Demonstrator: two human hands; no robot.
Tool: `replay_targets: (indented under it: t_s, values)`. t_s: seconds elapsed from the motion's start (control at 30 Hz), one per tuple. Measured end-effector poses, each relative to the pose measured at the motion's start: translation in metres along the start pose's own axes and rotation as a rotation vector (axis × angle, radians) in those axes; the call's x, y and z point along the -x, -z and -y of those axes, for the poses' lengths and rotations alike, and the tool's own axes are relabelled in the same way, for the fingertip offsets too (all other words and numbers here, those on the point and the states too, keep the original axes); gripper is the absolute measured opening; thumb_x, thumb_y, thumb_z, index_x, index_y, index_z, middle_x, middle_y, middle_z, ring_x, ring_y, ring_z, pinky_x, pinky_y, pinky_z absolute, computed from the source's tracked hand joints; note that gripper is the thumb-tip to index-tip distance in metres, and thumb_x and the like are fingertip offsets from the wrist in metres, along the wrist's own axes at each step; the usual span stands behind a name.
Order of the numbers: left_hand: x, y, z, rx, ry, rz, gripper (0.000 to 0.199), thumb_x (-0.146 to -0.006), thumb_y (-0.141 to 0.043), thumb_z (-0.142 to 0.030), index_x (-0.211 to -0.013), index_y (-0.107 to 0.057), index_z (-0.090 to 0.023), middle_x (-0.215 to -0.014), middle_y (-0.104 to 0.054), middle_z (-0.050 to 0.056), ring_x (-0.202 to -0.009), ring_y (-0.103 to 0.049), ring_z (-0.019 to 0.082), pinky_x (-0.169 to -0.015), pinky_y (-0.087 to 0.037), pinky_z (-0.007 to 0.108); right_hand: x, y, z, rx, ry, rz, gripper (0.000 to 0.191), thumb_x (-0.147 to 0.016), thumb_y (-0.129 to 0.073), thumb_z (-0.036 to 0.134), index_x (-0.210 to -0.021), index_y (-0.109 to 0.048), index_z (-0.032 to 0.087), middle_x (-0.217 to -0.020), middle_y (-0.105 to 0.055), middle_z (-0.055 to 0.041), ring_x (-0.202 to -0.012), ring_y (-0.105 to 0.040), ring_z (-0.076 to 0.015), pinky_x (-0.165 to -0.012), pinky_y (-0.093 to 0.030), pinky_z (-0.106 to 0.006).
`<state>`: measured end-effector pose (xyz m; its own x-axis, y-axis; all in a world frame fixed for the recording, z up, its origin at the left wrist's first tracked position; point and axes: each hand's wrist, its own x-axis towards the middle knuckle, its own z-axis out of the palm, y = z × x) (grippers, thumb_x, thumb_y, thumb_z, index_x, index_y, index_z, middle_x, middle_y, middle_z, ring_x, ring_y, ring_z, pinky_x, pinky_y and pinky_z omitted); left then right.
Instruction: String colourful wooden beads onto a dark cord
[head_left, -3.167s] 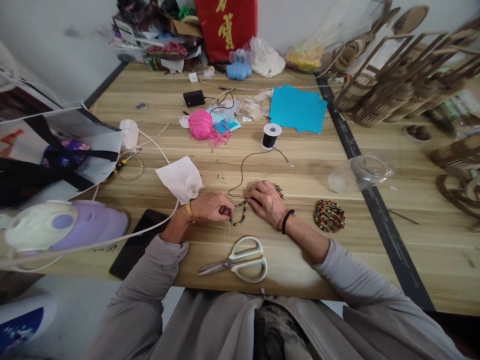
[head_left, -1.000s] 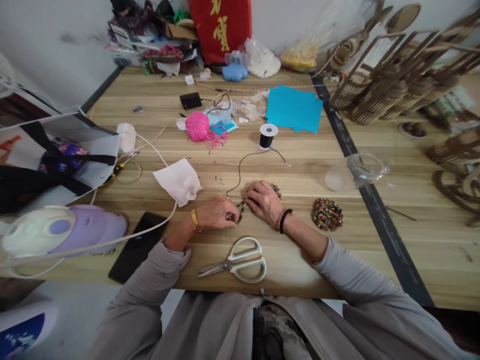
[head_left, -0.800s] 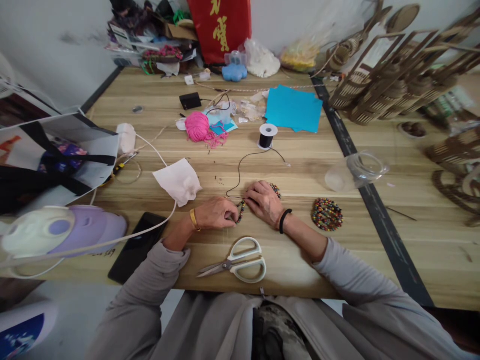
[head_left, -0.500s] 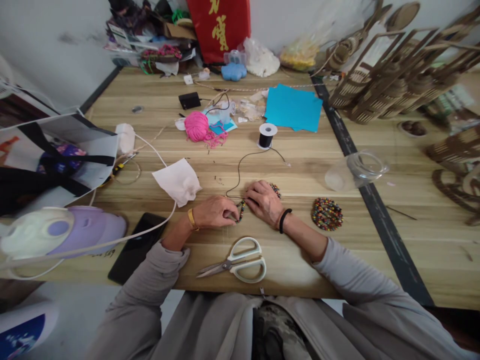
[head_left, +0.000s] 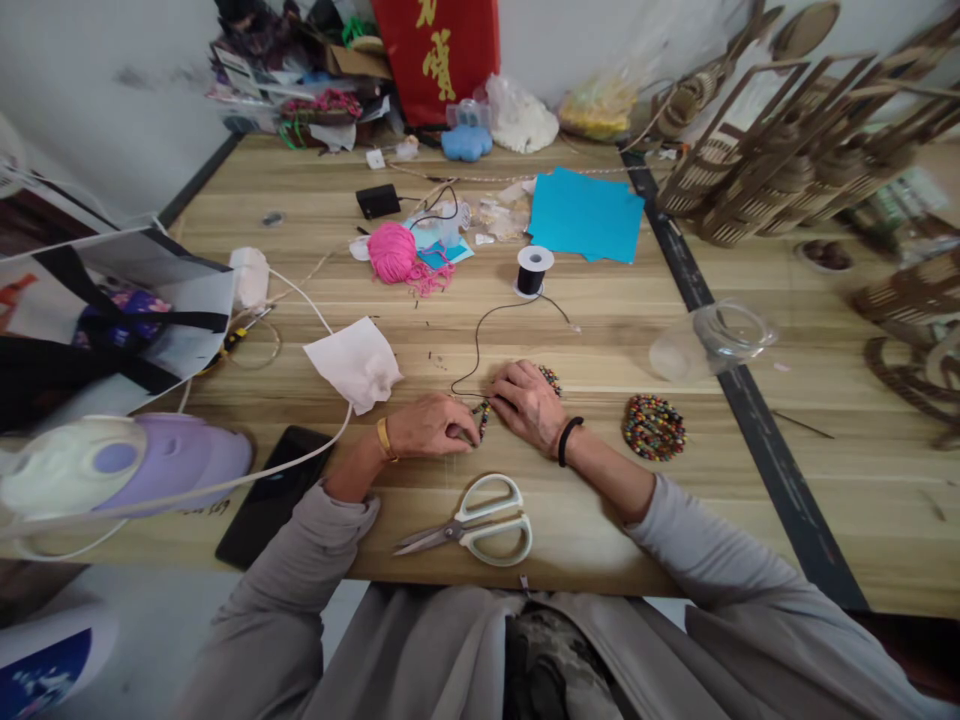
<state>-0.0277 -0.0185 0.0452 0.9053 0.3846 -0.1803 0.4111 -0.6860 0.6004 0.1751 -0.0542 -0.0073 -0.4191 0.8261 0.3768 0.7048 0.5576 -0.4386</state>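
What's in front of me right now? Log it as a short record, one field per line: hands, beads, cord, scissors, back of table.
left hand: fingers closed at the lower end of a small bead strand
right hand: palm down, fingertips at the strand's upper end
bead coils: one to the right; another partly hidden by the right hand
black cord: curves from near the spool to the right fingertips
scissors: near table edge, untouched, tips pointing left
back: pink yarn, blue sheets
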Motion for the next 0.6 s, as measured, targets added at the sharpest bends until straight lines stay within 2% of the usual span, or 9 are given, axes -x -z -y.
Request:
replay_targets:
  t_s: [0.43,0.6]
  values:
    - [0.0005,0.0028,0.0024,0.040,0.056,-0.042,0.017,-0.079,-0.060,-0.026,-0.083,-0.074,-0.017,-0.059,-0.052,-0.002,-0.058,-0.045,0.009,-0.061,-0.033,0.021,-0.0002,0.0003,0.0003,-0.015,-0.012,0.010,0.018,-0.093,-0.047,0.024,-0.092,-0.065,0.019,-0.092,-0.058,-0.0090,-0.091,-0.045,-0.0231,-0.081,-0.038,-0.039]
    - [0.0003,0.0023,0.0018,0.051,0.057,-0.027,0.018,-0.080,-0.060,-0.024,-0.087,-0.074,-0.016,-0.060,-0.052,-0.001,-0.059,-0.045,0.010,-0.062,-0.034,0.022,0.0004,-0.0004,-0.0001,0.004,-0.010,0.002,0.019,-0.093,-0.047,0.024,-0.090,-0.064,0.018,-0.091,-0.058,-0.0090,-0.090,-0.045,-0.0230,-0.082,-0.038,-0.038]
